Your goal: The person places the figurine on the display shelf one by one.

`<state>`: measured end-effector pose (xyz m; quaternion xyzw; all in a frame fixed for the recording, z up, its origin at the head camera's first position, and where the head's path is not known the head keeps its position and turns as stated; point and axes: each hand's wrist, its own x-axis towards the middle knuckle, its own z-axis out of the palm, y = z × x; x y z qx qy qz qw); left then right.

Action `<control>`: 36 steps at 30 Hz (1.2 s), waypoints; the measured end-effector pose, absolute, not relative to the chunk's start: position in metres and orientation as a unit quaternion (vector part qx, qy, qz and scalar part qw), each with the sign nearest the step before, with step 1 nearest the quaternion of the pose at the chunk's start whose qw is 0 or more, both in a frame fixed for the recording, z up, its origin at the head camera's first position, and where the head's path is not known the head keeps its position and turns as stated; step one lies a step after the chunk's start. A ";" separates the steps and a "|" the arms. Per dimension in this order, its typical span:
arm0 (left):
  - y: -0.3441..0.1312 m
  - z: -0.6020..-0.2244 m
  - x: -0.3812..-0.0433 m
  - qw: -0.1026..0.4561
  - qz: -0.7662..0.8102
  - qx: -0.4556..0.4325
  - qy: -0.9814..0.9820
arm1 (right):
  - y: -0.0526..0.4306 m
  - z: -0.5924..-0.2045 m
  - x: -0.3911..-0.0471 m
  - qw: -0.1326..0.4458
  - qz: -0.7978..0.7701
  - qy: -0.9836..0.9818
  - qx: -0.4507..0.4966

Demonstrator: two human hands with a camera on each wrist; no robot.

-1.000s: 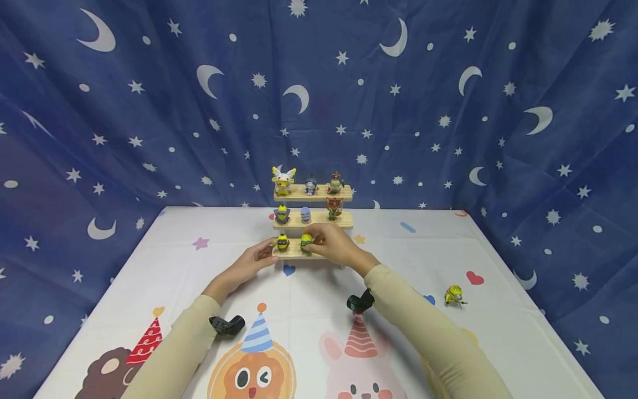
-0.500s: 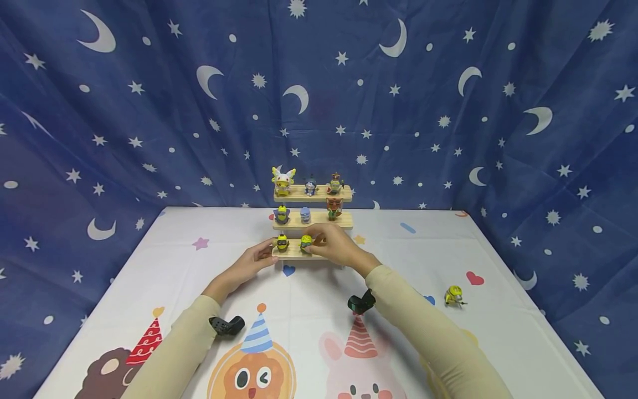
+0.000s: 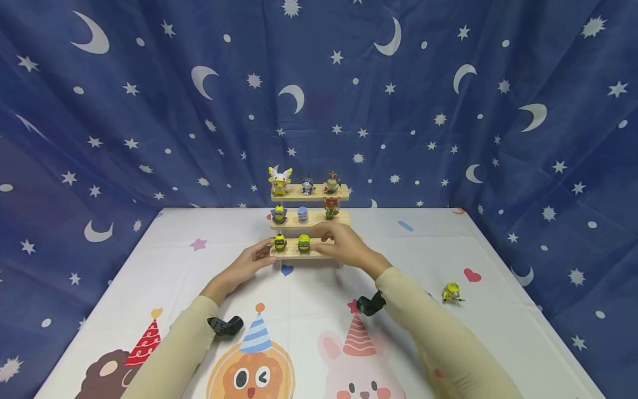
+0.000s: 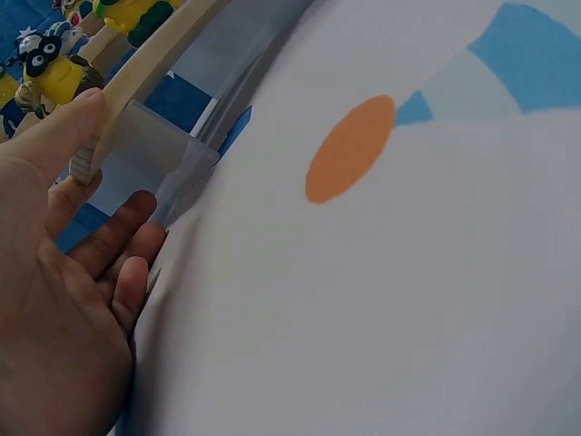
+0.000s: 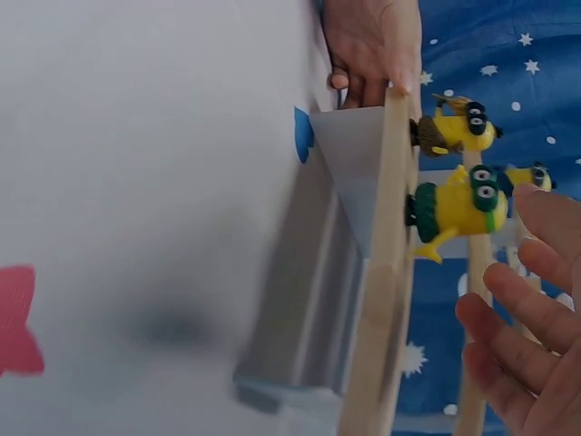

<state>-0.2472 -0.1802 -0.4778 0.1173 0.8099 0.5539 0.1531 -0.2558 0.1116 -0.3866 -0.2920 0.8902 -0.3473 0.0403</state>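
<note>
A three-tier wooden display shelf (image 3: 292, 254) stands at the back of the table. My left hand (image 3: 244, 265) grips the left end of its bottom tier; in the left wrist view the thumb lies on top and a finger underneath. On that tier stand a minion figurine with black goggles (image 3: 280, 243) and, to its right, a minion figurine in a green skirt (image 5: 445, 207). My right hand (image 3: 346, 244) is just right of the green-skirted one, with fingers spread and nothing between them in the right wrist view.
Several figurines stand on the upper tiers, among them a fox figurine (image 3: 331, 206) and a white-hooded one (image 3: 280, 181). Another yellow figurine (image 3: 452, 292) is on the table at the right. Behind the shelf hangs a blue star-patterned curtain (image 3: 423, 111).
My right hand has let go of the green-skirted minion figurine and drawn slightly to the right. The left hand keeps its grip on the shelf. The head view has shifted a little.
</note>
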 end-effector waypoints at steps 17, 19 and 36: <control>-0.179 -0.480 -0.250 0.153 0.560 0.125 0.805 | 0.180 -0.363 -0.218 -0.005 -0.327 0.902 -0.282; -0.179 -0.481 -0.249 0.152 0.560 0.123 0.805 | 0.189 -0.361 -0.212 -0.013 -0.329 0.903 -0.275; -0.183 -0.480 -0.249 0.149 0.555 0.121 0.809 | 0.277 -0.370 -0.180 -0.086 -0.299 0.930 -0.197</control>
